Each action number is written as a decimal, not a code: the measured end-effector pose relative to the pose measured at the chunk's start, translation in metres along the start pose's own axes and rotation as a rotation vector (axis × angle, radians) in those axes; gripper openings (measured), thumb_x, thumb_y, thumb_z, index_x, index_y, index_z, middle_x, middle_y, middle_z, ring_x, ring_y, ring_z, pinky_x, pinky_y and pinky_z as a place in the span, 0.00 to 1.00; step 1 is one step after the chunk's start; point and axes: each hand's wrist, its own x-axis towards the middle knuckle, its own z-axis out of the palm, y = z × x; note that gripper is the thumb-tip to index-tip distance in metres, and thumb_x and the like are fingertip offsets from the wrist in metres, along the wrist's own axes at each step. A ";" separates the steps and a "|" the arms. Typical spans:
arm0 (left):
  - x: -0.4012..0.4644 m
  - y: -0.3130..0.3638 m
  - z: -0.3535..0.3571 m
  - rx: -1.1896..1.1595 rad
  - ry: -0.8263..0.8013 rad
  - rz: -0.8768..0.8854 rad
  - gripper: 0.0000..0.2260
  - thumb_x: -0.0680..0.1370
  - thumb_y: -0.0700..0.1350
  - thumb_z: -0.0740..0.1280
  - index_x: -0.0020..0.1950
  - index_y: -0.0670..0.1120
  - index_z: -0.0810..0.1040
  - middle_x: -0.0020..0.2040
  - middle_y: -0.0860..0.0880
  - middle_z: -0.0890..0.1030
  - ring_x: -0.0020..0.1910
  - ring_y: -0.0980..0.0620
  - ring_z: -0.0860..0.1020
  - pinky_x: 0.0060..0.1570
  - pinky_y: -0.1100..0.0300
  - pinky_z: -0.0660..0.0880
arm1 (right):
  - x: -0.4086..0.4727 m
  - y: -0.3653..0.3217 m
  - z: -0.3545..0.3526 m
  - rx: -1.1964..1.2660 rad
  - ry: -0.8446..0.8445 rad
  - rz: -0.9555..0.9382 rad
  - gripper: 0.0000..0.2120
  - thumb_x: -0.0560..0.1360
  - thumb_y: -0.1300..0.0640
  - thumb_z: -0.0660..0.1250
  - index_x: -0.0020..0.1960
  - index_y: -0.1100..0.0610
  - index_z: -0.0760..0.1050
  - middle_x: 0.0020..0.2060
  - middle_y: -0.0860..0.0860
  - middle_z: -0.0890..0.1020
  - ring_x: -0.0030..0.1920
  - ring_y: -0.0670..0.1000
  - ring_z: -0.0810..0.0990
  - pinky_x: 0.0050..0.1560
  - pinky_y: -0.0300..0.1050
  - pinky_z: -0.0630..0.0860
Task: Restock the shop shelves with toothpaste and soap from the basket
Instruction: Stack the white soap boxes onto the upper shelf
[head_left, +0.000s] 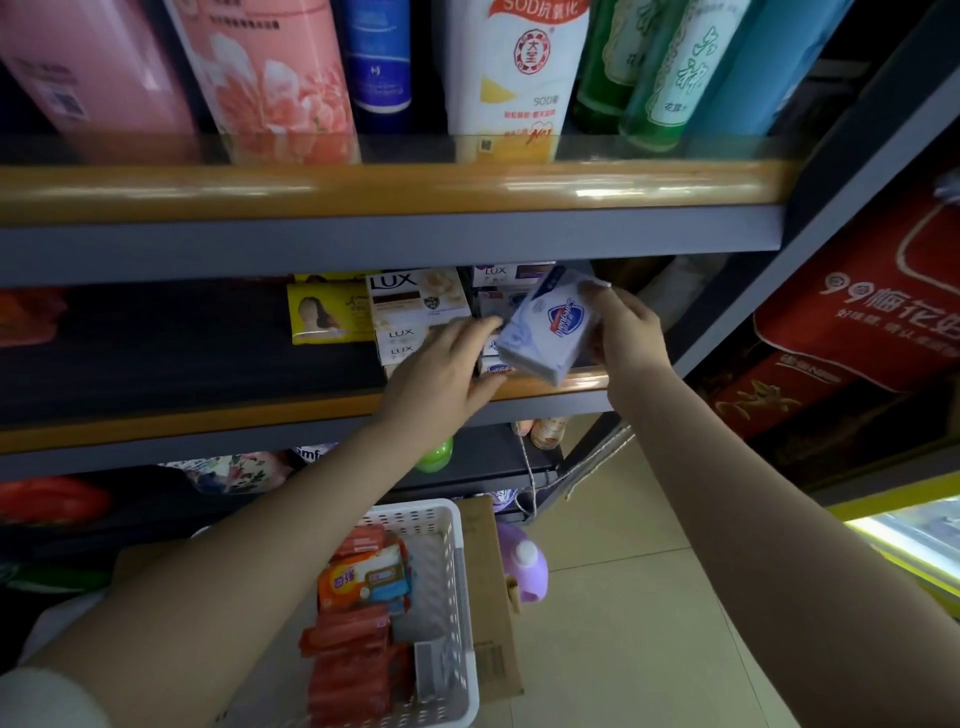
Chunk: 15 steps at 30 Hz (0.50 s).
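A pale lilac soap box (550, 327) with a blue and red shield logo hangs tilted in front of the middle shelf (291, 410). My right hand (626, 332) grips its right end, thumb on the top corner. My left hand (441, 366) reaches in from the left, its straight fingertips touching the box's left edge. Behind them, stacked Lux soap boxes (415, 304) and a yellow soap pack (327, 317) stand on that shelf. Below, a white plastic basket (460, 587) holds several red packets and an orange soap pack (363, 579).
The shelf above carries tall bottles and tubes behind an orange rail (389, 187). A cardboard box (493, 597) and a purple bottle (524, 564) sit on the tiled floor beside the basket. Red packaged goods (857, 322) fill the rack at right.
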 end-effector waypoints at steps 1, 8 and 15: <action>0.003 0.004 0.001 -0.097 -0.056 -0.036 0.26 0.74 0.48 0.68 0.69 0.44 0.64 0.63 0.44 0.75 0.56 0.46 0.76 0.48 0.52 0.78 | 0.002 0.000 0.002 0.001 -0.045 0.030 0.08 0.76 0.53 0.64 0.52 0.55 0.74 0.40 0.53 0.82 0.42 0.53 0.80 0.47 0.48 0.78; -0.009 0.009 0.019 -0.907 -0.271 -0.441 0.25 0.68 0.41 0.74 0.60 0.51 0.68 0.55 0.49 0.80 0.51 0.48 0.80 0.49 0.55 0.78 | -0.014 0.003 0.002 -0.129 -0.269 0.028 0.16 0.74 0.50 0.67 0.57 0.57 0.69 0.47 0.54 0.83 0.44 0.50 0.83 0.47 0.46 0.81; -0.013 0.023 0.024 -0.714 -0.173 -0.396 0.28 0.64 0.50 0.77 0.57 0.47 0.68 0.50 0.47 0.82 0.48 0.50 0.81 0.50 0.47 0.78 | -0.036 0.020 -0.021 -0.003 -0.514 0.084 0.22 0.73 0.66 0.66 0.63 0.49 0.70 0.46 0.49 0.83 0.40 0.47 0.83 0.40 0.43 0.82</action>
